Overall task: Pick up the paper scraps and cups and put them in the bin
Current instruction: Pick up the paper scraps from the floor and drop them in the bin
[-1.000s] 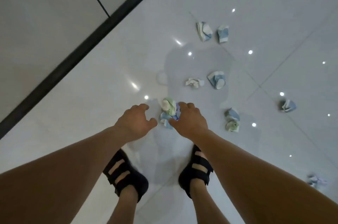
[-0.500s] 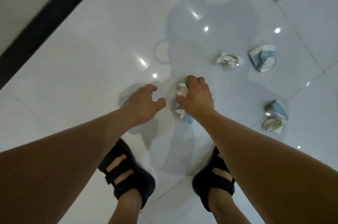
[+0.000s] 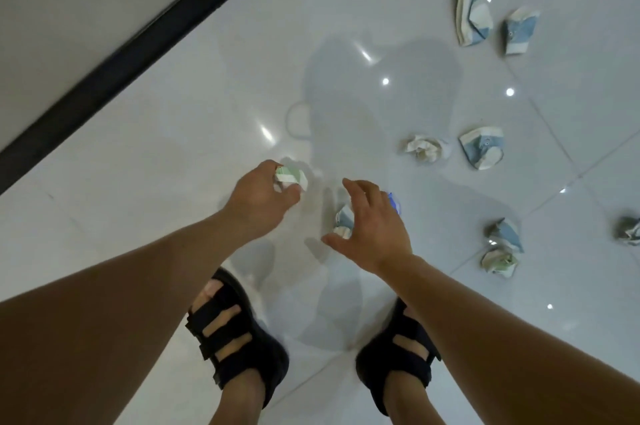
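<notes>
Fingers [image 3: 292, 191] of left hand [image 3: 258, 197] grip a green-white scrap [image 3: 290, 177]; right hand [image 3: 374, 227] fingers spread above blue scrap [image 3: 344, 222].

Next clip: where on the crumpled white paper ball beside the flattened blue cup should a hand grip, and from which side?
Likely from above, pinching the crumpled white paper ball across its middle. It sits as a rounded lump on the floor, apart from the flattened blue cup, so both flanks are free.

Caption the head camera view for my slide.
Left hand grips green paper scrap; right hand hovers over blue scrap.
</notes>
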A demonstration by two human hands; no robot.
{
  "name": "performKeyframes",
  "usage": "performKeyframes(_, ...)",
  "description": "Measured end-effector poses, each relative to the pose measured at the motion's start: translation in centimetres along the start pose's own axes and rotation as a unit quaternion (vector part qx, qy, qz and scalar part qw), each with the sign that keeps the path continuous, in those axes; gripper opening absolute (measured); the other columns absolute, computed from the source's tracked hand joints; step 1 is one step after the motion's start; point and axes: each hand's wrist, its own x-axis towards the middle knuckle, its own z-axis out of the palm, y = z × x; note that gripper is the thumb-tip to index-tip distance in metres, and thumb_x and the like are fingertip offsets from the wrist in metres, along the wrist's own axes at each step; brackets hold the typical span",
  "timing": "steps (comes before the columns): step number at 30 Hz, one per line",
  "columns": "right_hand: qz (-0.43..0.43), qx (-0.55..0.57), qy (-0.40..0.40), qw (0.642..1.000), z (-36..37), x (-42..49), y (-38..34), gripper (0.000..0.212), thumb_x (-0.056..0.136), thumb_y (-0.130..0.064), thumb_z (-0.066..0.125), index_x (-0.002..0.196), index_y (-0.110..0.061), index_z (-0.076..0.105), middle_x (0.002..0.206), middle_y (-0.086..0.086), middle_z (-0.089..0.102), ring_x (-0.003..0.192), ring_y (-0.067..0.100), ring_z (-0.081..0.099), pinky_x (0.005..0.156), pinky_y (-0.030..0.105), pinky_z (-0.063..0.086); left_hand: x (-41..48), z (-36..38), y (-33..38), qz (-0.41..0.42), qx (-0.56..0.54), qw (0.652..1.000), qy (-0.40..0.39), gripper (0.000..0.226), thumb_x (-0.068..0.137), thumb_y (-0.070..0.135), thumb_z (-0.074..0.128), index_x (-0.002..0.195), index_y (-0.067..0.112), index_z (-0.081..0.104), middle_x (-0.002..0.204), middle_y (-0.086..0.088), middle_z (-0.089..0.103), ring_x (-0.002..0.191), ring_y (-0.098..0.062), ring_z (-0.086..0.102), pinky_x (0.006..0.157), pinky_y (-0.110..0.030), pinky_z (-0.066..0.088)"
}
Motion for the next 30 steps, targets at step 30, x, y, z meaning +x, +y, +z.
performKeyframes(30, -0.11, -0.073, -0.02, 0.991, -26.5, -13.8, -26.7, 0.068, 0.077, -0.021, 0.069, 0.14, -0.022, 0.043, 0.128, 0.0, 0.049, 0.112, 0.02, 0.049, 0.083, 0.023, 0.038, -27.8, -23.8, 10.4, 0.081, 0.004, 0.993, 0.09, 0.023, 0.086, 0.021, 0.062, 0.105, 0.012, 0.054, 0.099, -0.004, 0.059, 0.085, -0.021, 0.055, 0.072, -0.029, 0.043)
